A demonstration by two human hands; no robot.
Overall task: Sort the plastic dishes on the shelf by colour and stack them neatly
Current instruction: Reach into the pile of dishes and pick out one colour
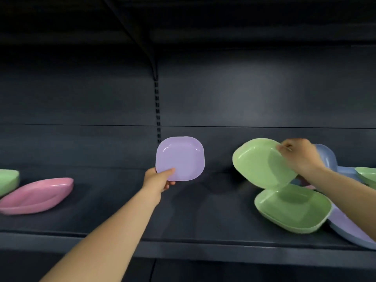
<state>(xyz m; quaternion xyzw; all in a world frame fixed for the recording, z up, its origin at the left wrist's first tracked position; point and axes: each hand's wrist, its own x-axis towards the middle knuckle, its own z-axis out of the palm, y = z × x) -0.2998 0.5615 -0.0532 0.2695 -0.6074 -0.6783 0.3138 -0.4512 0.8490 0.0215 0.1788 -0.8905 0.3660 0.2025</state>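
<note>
My left hand [159,179] grips the lower left corner of a purple dish [180,158], held upright above the middle of the dark shelf [183,210]. My right hand [301,156] pinches the top rim of a green dish [258,162], tilted up over the pile at the right. Below it another green dish [293,208] lies flat on a purple dish [343,222]. A blue dish [327,154] shows behind my right hand. At the left a pink dish [37,195] rests on the shelf beside a green dish [8,181].
The shelf's front lip [203,253] runs across the bottom. The dark back panel has a slotted upright [157,110] at its middle. One more green dish [366,176] sits at the far right edge.
</note>
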